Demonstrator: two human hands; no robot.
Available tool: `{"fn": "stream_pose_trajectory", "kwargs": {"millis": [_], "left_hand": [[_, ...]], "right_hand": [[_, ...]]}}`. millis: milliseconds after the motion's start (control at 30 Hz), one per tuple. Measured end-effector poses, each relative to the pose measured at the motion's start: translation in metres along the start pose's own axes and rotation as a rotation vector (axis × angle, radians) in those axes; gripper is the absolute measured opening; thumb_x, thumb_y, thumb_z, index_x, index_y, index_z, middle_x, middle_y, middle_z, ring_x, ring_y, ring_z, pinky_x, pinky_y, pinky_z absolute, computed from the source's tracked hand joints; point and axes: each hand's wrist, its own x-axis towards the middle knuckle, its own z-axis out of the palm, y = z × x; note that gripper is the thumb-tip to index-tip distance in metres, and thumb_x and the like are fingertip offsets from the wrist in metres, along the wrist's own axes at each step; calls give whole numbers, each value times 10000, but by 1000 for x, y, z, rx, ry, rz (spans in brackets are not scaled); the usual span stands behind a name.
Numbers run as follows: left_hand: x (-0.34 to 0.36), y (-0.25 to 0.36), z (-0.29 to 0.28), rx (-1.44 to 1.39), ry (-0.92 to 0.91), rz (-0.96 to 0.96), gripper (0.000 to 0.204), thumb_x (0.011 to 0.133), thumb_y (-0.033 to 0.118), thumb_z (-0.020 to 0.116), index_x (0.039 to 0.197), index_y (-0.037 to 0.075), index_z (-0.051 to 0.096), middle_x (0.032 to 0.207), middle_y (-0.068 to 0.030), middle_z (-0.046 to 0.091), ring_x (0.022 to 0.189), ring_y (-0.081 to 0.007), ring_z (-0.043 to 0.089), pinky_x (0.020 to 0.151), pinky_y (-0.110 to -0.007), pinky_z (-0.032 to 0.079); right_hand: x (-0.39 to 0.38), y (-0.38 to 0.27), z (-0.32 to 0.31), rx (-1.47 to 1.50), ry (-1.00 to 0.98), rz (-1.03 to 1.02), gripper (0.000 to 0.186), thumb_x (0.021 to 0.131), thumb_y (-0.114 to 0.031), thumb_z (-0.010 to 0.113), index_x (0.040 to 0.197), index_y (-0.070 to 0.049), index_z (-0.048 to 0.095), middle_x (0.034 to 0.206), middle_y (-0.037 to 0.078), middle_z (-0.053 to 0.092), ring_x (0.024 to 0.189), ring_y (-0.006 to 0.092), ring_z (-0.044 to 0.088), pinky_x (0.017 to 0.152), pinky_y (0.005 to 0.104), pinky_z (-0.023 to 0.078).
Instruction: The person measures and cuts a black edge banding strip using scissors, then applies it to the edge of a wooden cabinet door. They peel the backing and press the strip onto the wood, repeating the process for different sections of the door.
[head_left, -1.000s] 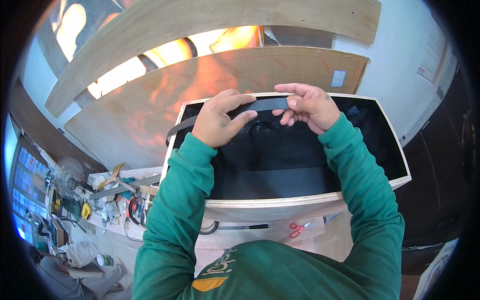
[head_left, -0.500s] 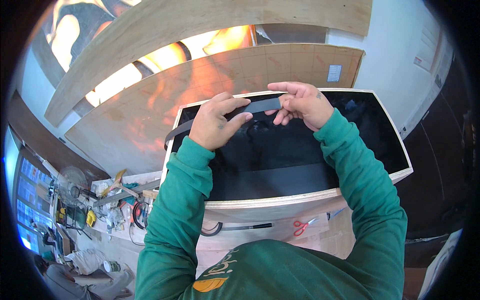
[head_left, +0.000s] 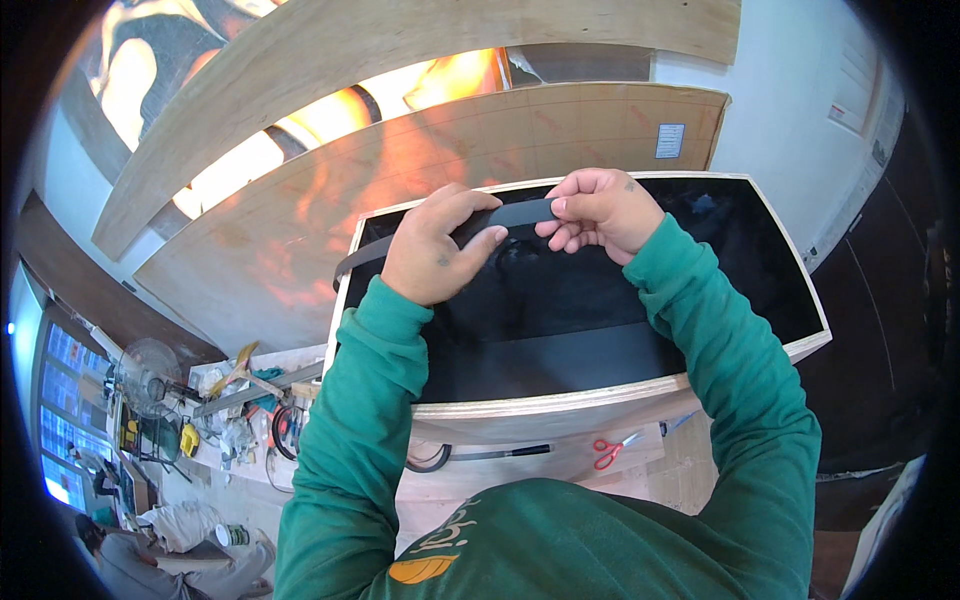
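Observation:
My left hand (head_left: 436, 250) grips a dark grey flexible strip (head_left: 525, 214) between thumb and fingers, and the rest of it loops out to the left over the box's edge. My right hand (head_left: 600, 208) pinches the strip's right end between thumb and index finger, with the other fingers loosely curled below. Both hands are above a wooden box (head_left: 612, 390) with pale plywood edges and a black, glossy surface inside. Beyond the near edge, red-handled scissors (head_left: 606, 454) and a long thin piece with a black end (head_left: 530, 450) lie on a pale surface.
Curved plywood panels (head_left: 400, 30) and a brown sheet (head_left: 620, 130) stand beyond the box, with glowing orange shapes between. At left are a fan (head_left: 150, 375), a yellow tool (head_left: 189, 437), cables and clutter. Another person in grey (head_left: 150, 570) is low at bottom left. A dark surface (head_left: 875, 370) lies right.
My right index finger has bent down onto the strip's end, where it was stretched out above it. The left hand keeps its grip. The view has shifted slightly.

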Motion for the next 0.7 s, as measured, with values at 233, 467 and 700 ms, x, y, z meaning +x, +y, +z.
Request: {"fn": "stream_pose_trajectory", "kwargs": {"millis": [233,467,700], "left_hand": [[1,12,11,-100,-294,-256,196,930,166,615,964,-18,672,755,-88,644,710,-141,589,664,-285,476],[-3,2,-2,-414,-236,-392,217,928,201,635,899,-13,660,682,-5,558,629,-77,508,583,-246,418],[-1,5,-10,-463,-248,-385,226,945,218,620,955,-2,672,738,11,552,659,-66,499,582,-233,403]], "right_hand": [[-1,15,23,-294,-33,-50,127,927,-50,554,1014,32,596,846,139,702,669,155,688,576,247,542],[-4,6,15,54,-191,43,189,964,-137,519,1039,17,602,890,180,710,681,192,704,591,262,544],[-8,6,22,-162,-182,-180,133,927,-92,582,981,15,639,860,142,707,698,151,676,635,243,536]]}}
